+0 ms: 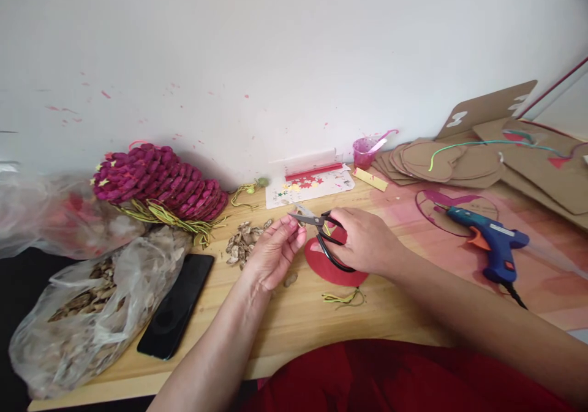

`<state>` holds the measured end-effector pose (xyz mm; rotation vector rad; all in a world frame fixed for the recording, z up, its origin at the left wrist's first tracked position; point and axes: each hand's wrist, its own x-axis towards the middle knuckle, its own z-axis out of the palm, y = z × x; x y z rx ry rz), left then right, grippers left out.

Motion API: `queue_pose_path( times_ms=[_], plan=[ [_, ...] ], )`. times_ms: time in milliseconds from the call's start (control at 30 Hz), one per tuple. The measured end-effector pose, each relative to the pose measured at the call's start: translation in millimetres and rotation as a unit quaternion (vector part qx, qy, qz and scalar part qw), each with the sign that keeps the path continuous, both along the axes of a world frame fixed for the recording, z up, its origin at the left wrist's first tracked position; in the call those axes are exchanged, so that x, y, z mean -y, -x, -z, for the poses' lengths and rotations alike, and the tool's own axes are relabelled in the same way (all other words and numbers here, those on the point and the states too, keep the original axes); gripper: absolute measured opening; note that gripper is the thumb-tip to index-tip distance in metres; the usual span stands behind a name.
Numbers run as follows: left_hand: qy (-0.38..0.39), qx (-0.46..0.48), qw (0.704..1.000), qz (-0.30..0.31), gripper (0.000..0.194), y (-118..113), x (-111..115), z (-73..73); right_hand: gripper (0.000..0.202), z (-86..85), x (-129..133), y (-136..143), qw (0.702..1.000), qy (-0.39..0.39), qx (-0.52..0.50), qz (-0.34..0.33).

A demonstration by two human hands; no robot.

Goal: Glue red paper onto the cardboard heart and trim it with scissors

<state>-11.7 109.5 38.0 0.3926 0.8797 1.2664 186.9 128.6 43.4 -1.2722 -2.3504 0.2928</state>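
In my right hand (365, 237) is a pair of black-handled scissors (316, 221), its blades parted and pointing left. Their tips reach my left hand (278, 247), whose fingers are pinched together around a small pale piece, mostly hidden and too small to name surely. Beneath the scissors lies a red heart-shaped piece (337, 268), partly covered by my right hand. A yellow-green cord tassel (344, 297) extends from its lower edge. Left of my left hand is a heap of peanut shells (242, 242); a single peanut shell (290, 279) lies nearer me.
A blue glue gun (498, 237) rests at right, before stacked cardboard pieces (441, 161). Behind are a paint cup (365, 152) and a white sheet with paper stars (310, 184). Left are magenta shell-covered pieces (160, 179), a phone (177, 305) and a plastic bag of shells (101, 320).
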Motion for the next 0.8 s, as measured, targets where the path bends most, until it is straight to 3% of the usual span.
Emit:
queue_pose_path(
  times_ms=[300,800],
  plan=[
    [0.012,0.001,1.0,-0.017,0.01,-2.2,0.6,-1.3,0.04,-3.3,2.1,0.6,0.999,0.039,0.007,0.008],
    [0.011,0.029,0.998,-0.056,0.012,-8.3,1.2,2.3,0.043,-4.1,4.9,4.4,0.997,0.034,0.047,0.045]
  ],
)
